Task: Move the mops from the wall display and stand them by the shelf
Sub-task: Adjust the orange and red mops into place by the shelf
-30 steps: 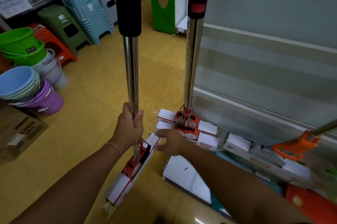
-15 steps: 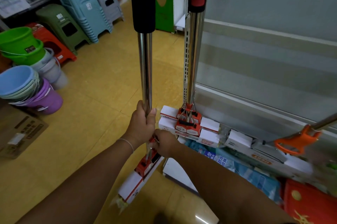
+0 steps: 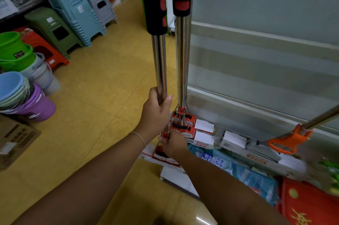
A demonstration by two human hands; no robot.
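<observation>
My left hand (image 3: 156, 111) grips the steel pole of a mop (image 3: 160, 63) with a black and red foam grip, held upright. My right hand (image 3: 173, 145) holds the red and white boxed head of that mop (image 3: 157, 153) low at the floor. Right beside it two more mops (image 3: 181, 63) stand upright against the grey shelf end panel (image 3: 256, 50), their boxed heads (image 3: 192, 125) stacked on the floor. An orange-jointed mop (image 3: 291, 137) lies slanted to the right.
Stacked plastic stools (image 3: 73, 5) and nested buckets (image 3: 16, 81) line the left side. A cardboard box (image 3: 14, 140) sits at the lower left. Packaged goods (image 3: 238, 171) and a red item (image 3: 308, 204) crowd the floor at the right. Yellow tiled floor (image 3: 102, 96) lies between.
The held mop has moved right, close against the standing mops. My right hand has gone from touching the head to holding it, and the head has swung in toward the shelf.
</observation>
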